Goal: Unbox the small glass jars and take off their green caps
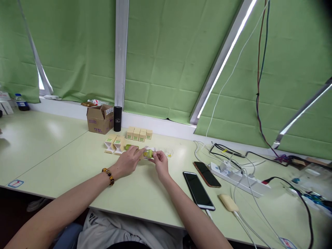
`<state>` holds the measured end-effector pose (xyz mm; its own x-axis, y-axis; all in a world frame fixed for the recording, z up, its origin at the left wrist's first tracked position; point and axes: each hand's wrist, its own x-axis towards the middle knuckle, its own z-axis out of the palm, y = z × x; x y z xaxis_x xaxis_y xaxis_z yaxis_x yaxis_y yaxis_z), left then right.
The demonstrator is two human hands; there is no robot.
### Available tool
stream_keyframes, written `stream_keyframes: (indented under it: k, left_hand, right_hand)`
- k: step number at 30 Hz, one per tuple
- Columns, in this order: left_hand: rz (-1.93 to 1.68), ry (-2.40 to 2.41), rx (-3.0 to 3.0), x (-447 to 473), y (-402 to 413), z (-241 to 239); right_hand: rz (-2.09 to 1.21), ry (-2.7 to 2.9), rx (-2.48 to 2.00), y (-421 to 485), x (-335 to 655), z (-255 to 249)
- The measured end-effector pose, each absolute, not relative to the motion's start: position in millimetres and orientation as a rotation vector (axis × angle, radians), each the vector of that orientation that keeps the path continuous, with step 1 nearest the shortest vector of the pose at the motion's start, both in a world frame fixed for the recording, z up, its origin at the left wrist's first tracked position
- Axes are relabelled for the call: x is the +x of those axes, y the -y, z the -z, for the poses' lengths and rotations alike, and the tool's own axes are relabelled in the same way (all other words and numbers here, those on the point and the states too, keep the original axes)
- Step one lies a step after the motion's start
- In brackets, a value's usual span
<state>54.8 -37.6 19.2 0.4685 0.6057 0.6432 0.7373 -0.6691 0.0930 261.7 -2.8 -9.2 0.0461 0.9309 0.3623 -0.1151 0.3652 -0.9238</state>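
Note:
My left hand (128, 159), with a beaded bracelet (108, 176) at the wrist, reaches over the table with its fingers pressed together against a pale card piece, partly hidden under them. My right hand (161, 164) pinches the right end of a small yellow-green bottle (147, 153), which lies on its side between both hands. Just behind my left fingers is another green item (128, 147), partly covered. Clear plastic pieces (169, 152) lie beyond my right hand. Two opened cream cartons (118, 143) stand left of my left hand.
Several small cream boxes (136, 134) stand in rows behind. A brown cardboard box (100, 119) and a black cylinder (117, 118) are at the back left. Two phones (199, 189), a power strip (236, 180), a cream charger case (228, 202) and tangled cables occupy the right.

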Motion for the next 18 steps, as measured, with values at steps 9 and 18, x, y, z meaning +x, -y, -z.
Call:
stream_keyframes:
  k: [9,18]
  left_hand:
    - [1.577,1.327,-2.346,34.9,11.9,-17.5]
    - [2.772,1.346,-2.594,36.8,-1.1,-14.3]
  right_hand:
    - [-0.866,1.334,-0.796,8.0,271.5,-3.9]
    - [-0.376,2.089,-0.96,28.5,261.0,3.7]
